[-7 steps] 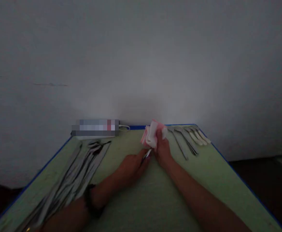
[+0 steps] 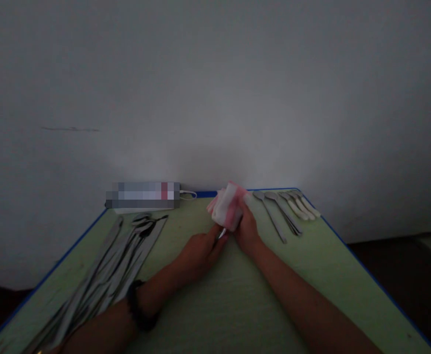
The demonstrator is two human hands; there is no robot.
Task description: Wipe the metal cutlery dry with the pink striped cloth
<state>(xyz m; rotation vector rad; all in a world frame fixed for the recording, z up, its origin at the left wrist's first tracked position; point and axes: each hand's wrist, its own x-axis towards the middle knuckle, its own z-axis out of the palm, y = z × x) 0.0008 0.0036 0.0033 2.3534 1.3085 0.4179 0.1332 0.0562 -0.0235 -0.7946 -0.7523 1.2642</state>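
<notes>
My left hand (image 2: 200, 251) rests on the green table (image 2: 237, 300) near its middle, fingers closed on a thin metal utensil (image 2: 222, 233) of which only a short shiny bit shows. My right hand (image 2: 247, 230) is just to its right, gripping a pink and white cloth (image 2: 226, 205) bunched over the utensil's far end. The two hands nearly touch. A dark band sits on my left wrist.
A pile of several long metal utensils (image 2: 115, 265) lies along the table's left side. Several spoons (image 2: 285, 209), some with pale handles, lie in a row at the far right corner. A blurred box (image 2: 142, 195) stands at the far edge against the grey wall.
The cloth in my right hand has shifted a little left and down over the utensil. Both hands stay in place.
</notes>
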